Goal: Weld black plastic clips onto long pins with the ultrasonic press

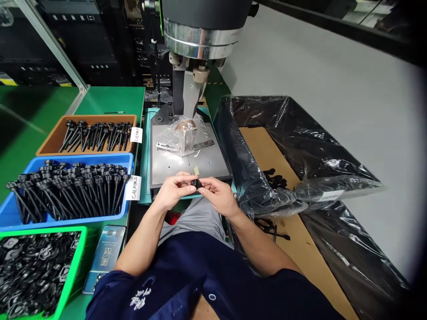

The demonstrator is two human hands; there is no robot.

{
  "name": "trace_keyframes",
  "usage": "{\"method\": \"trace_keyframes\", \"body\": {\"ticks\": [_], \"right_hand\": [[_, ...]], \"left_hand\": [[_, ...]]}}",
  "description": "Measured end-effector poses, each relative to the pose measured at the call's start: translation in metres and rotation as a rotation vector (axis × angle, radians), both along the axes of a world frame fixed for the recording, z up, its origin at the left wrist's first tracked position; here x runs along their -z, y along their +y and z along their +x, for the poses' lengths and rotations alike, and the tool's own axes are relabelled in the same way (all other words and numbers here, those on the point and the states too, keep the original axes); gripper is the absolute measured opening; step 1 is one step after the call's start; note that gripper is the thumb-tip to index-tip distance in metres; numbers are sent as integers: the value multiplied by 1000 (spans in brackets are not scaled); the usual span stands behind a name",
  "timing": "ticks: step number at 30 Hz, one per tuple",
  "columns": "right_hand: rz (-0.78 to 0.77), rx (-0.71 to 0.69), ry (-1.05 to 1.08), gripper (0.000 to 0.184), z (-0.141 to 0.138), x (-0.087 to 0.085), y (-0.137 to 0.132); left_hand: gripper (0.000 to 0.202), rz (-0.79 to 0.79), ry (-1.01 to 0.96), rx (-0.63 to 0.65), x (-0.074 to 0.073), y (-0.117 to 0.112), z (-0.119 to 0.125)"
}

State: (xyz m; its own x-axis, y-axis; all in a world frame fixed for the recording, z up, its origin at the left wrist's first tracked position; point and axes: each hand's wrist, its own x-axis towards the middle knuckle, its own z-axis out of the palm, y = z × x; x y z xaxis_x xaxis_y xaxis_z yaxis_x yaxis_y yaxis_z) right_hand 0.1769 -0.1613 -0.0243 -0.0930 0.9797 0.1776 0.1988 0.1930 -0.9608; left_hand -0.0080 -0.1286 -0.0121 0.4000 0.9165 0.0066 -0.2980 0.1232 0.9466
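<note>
A small black part was found pinched between the fingers of the left hand and right hand, at the steel plate's front edge. White labels marked "已超声OK品" were fixed to the orange tray and blue tray, both stocked with knob-headed black rods. Loose black fittings were heaped in the green bin.

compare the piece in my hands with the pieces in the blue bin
The held piece looks short, as far as it shows; the bin pieces have long stems. Your left hand and right hand pinch the held piece; the bin pieces lean in the blue bin. Both are black.
</note>
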Motion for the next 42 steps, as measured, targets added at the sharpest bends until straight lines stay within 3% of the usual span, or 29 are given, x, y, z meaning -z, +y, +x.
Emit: {"method": "trace_keyframes", "body": {"ticks": [8,10,15,18,21,25,28,31,36,38,42], "right_hand": [[-189,-125,201,26,4,-3,4],[-129,-81,143,24,4,-2,5],[222,122,-161,20,1,3,2],[283,157,-198,20,-2,5,-1],[194,164,-95,19,-3,10,-1],[-65,35,224,22,-4,18,1],[-118,37,304,23,-5,20,2],[-160,65,355,25,-5,21,4],[-223,129,487,32,-7,25,8],[-221,149,506,33,-9,27,9],[-208,158,540,31,-15,28,13]], "left_hand": [[33,-38,23,103,2,8,-1],[33,-43,45,83,3,9,1],[33,-52,39,-6,9,10,8],[33,-72,32,-29,12,12,11],[33,-108,13,-3,11,13,12],[33,-126,-6,91,10,15,11],[33,-115,27,83,13,17,12],[34,-1,125,25,17,11,19],[37,391,426,-236,17,-8,35],[37,441,452,-247,16,-11,38],[36,391,414,-238,17,-6,39]]}}
